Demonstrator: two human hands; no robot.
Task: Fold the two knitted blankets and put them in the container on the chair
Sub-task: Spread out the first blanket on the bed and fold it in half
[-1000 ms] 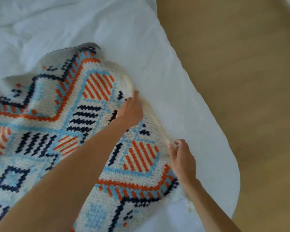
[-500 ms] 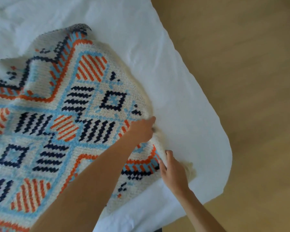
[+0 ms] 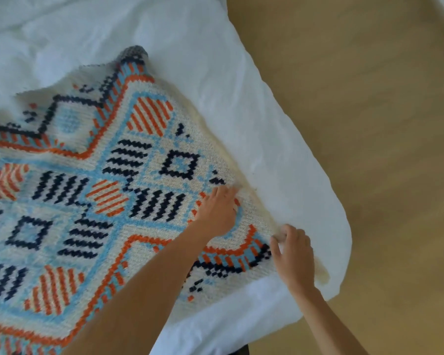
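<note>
Knitted blanket [image 3: 87, 175] is laid out for folding, lower-right corner pinched by right hand [image 3: 292, 254]; grip of left hand [image 3: 217, 211] unclear; corner probably to be carried across.

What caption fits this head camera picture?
Left hand rests on the knitted blanket spread over the white bed; right hand pinches its edge.

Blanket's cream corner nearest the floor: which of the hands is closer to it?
Right. The right hand pinches the edge of the blanket just beside that corner; the left hand rests on the blanket farther in.
</note>
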